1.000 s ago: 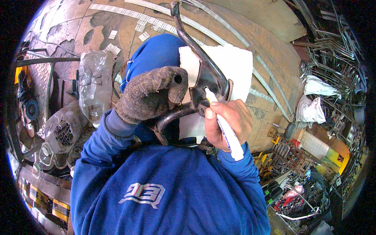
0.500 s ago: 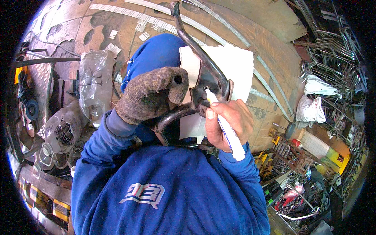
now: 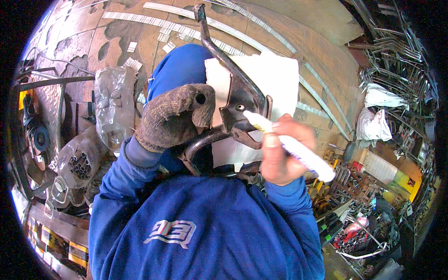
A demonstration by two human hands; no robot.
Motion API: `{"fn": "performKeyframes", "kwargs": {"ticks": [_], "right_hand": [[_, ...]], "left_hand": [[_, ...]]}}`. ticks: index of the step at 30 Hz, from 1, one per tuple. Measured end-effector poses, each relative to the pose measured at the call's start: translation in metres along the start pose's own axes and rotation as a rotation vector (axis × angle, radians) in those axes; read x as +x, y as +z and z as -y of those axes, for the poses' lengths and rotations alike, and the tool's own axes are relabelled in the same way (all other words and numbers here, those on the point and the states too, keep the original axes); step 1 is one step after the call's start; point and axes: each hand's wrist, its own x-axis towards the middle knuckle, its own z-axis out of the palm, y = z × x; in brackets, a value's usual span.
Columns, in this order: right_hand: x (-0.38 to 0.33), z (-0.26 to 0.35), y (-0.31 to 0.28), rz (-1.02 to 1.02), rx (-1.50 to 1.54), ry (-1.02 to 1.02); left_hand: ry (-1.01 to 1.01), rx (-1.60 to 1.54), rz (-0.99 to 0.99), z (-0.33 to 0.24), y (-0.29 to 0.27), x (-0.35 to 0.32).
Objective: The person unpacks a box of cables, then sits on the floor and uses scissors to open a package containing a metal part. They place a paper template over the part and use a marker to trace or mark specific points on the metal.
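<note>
My left hand (image 3: 175, 116), in a worn grey-brown knit glove, is closed against the near-left side of a dark bent metal tube frame (image 3: 233, 67) with a plate. A round dark opening shows at the glove's fingers; whether it is a tube end, I cannot tell. My bare right hand (image 3: 285, 151), slightly blurred, holds a white marker pen (image 3: 305, 156) slantwise, tip toward the plate. Beside the tip, a small hole in the plate has a white ring (image 3: 240, 107) around it. Under the frame, a white sheet (image 3: 280, 84) lies over my blue-clad leg.
Clear plastic containers (image 3: 114, 105), one with tubes inside, stand at left near an angle grinder (image 3: 41, 137). Pale metal strips (image 3: 205, 25) lie across the tiled floor. At right are piles of bent metal rods (image 3: 396, 70), white bags (image 3: 373, 123) and clamps (image 3: 345, 179).
My right hand has drawn the marker back to the right and tilted it flatter, uncovering a white ring around the hole. My left hand and the frame have shifted slightly left.
</note>
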Motion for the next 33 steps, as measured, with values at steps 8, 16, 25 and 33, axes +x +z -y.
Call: {"fn": "performKeyframes", "kwargs": {"ticks": [8,16,25,33], "right_hand": [[0.069,-0.024,-0.02,0.089,0.313,0.545],[0.087,-0.041,-0.017,0.21,0.449,0.642],[0.086,-0.047,-0.01,0.209,0.421,0.569],[0.089,-0.044,-0.014,0.269,0.358,0.626]], "left_hand": [[-0.049,-0.045,0.018,-0.004,-0.001,0.0],[-0.099,0.183,-0.213,-0.014,0.035,0.021],[-0.157,0.415,-0.434,-0.019,0.073,0.047],[-0.142,0.518,-0.513,-0.014,0.065,0.045]]}}
